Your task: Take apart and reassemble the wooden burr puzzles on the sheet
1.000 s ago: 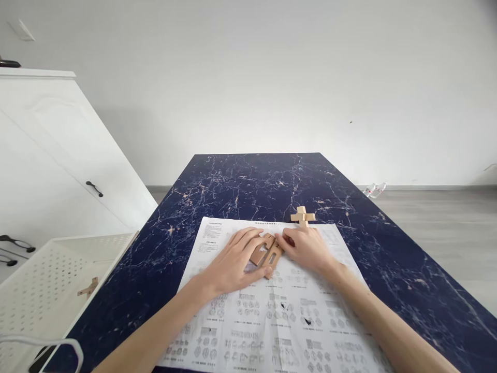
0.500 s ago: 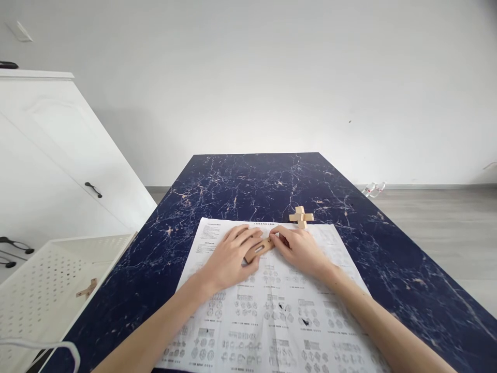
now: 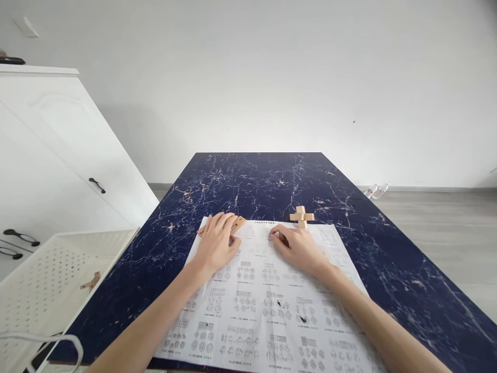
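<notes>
My left hand [image 3: 217, 239] is closed over a flat wooden puzzle piece [image 3: 238, 224] with a slot cut in it, at the top left of the printed instruction sheet [image 3: 267, 321]. Its fingers cover most of the piece; both ends stick out. My right hand [image 3: 297, 246] rests on the upper right of the sheet. Those fingers are curled in toward the thumb, and no object shows between them. Just beyond this hand, at the sheet's top edge, stands an assembled wooden cross puzzle [image 3: 302, 216] of interlocked blocks.
The sheet lies on a dark blue marbled table [image 3: 256, 181]. At left, a white perforated basket [image 3: 42, 274] contains another wooden piece [image 3: 91, 280]; a white cable [image 3: 58, 338] crosses its near end. A white cabinet [image 3: 58, 140] stands behind it. Plastic bottles [image 3: 376, 190] are on the floor at right.
My left hand has carried the slotted wooden piece left and away from me, toward the sheet's top left corner. My right hand has come off the piece and stayed where it was.
</notes>
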The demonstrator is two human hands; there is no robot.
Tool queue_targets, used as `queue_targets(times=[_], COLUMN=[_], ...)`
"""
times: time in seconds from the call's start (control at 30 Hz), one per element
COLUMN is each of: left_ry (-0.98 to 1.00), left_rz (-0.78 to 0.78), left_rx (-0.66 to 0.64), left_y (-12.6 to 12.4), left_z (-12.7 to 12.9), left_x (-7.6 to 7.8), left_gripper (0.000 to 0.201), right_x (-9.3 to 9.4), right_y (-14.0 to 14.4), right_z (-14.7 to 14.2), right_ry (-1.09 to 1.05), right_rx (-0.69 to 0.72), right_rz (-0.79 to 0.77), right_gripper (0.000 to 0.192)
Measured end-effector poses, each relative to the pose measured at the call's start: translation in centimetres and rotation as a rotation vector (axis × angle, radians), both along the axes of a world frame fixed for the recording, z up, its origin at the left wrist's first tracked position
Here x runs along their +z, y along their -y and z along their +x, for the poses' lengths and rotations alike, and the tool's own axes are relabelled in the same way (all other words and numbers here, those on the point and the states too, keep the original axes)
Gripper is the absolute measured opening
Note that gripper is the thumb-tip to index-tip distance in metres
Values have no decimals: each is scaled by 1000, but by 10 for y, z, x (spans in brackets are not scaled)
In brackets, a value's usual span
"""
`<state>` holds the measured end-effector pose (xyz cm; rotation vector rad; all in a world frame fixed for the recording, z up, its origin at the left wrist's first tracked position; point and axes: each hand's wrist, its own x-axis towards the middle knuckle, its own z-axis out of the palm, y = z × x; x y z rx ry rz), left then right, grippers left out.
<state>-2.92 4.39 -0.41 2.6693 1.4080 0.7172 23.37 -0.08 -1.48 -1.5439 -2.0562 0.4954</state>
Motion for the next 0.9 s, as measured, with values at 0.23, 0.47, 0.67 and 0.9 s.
queue_targets(times=[0.23, 0.47, 0.67, 0.9], left_ry=[45, 111, 87, 69], left_rz=[14, -34, -52, -35], left_rx=[49, -141, -128, -91], left_y=[-5, 1, 3, 1], left_z=[-6, 1, 1, 1], left_x=[0, 5, 1, -1], left_gripper=[50, 45, 37, 30], right_x=[-3, -1, 1, -5], right_y=[-1, -1, -1, -9], right_z=[0, -2, -2, 6], right_ry=[-19, -264, -663, -812], right_rx=[-8, -137, -312, -326], right_rz=[29, 60, -72, -152], right_gripper=[25, 37, 63, 66])
